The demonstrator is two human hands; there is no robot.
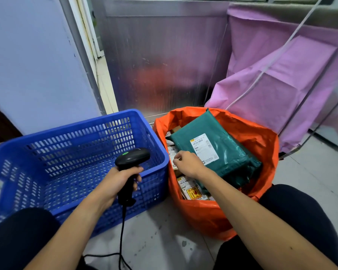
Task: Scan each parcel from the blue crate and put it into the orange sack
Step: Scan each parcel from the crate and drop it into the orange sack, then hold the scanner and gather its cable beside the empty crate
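The blue crate (53,137) stands on the floor at the left, and no parcel shows inside it. Over its right side my left hand (117,180) grips a black corded barcode scanner (132,158). The orange sack (209,211) stands open to the right of the crate. A large green parcel (226,151) with a white label lies on top inside it, above several small boxes (189,189). My right hand (187,164) hovers inside the sack at the green parcel's left edge, fingers loosely curled and holding nothing.
A pink sack (281,75) hangs on a metal frame behind the orange sack. A ribbed metal panel (160,61) rises at the back, with a pale wall at the left. My dark-clothed knees flank bare grey floor (160,236), where the scanner cable trails.
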